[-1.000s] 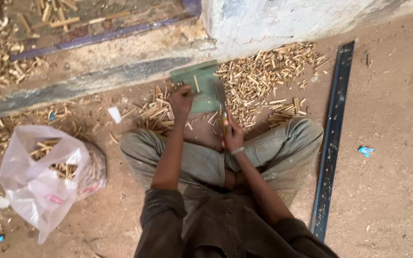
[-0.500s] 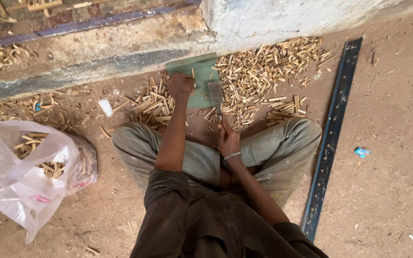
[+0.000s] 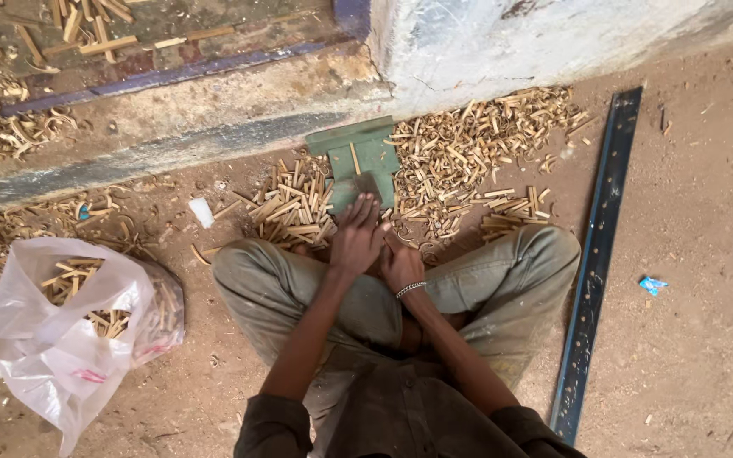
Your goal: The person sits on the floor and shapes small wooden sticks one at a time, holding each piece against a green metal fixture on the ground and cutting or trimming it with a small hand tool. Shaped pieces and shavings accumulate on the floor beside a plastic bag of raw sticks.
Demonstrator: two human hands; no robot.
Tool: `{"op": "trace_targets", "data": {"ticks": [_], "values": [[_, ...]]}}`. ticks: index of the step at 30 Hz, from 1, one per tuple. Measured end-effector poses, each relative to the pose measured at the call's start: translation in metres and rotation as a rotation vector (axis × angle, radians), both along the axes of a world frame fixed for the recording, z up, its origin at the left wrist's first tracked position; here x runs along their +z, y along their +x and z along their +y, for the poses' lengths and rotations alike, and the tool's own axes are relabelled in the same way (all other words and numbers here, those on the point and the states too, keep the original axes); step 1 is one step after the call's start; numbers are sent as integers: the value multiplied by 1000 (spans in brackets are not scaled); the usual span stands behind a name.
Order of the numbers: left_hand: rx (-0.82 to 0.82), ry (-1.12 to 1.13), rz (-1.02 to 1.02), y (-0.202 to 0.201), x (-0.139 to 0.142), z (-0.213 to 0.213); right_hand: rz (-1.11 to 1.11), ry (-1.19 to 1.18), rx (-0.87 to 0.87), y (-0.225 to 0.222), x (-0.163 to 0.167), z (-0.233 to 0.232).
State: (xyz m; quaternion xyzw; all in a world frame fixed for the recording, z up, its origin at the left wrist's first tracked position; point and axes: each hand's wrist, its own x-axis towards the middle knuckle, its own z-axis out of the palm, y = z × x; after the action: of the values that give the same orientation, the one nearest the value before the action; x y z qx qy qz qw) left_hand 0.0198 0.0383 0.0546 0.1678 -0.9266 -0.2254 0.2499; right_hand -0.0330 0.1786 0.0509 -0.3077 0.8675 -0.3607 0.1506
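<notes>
Inspector: Left hand (image 3: pixel 356 237) lies on the near edge of the green board (image 3: pixel 358 157), fingers together and flat; right hand (image 3: pixel 400 265) is just behind it, curled, though I cannot tell around what.

Clerk: Risk?

Inspector: Wood pieces (image 3: pixel 294 203) heap left of the board, more to its right; in my judgement the hands sit so close that one slip could nick a finger.
</notes>
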Motion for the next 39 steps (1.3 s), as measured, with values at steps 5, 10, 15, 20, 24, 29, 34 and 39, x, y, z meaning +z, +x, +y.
{"op": "trace_targets", "data": {"ticks": [5,10,15,20,24,29,34,39], "values": [[-31,177,-102,2,-9,10,-106,-15,3,0,-3,13],[-61,233,-10,4,-12,12,42,-172,63,-1,7,20],[-21,266,-61,-1,-14,9,40,-54,75,-7,14,10],[-59,304,-146,-5,-19,0,6,41,71,-7,5,7],[-70,269,-161,-8,-24,-7,-8,23,52,-6,2,2],[-69,290,-192,-11,-27,-14,1,13,67,-9,10,-9],[-88,217,-213,-21,-15,-24,16,123,39,-17,14,-24],[-67,194,-232,-46,0,-53,83,64,62,-32,17,-62]]}}
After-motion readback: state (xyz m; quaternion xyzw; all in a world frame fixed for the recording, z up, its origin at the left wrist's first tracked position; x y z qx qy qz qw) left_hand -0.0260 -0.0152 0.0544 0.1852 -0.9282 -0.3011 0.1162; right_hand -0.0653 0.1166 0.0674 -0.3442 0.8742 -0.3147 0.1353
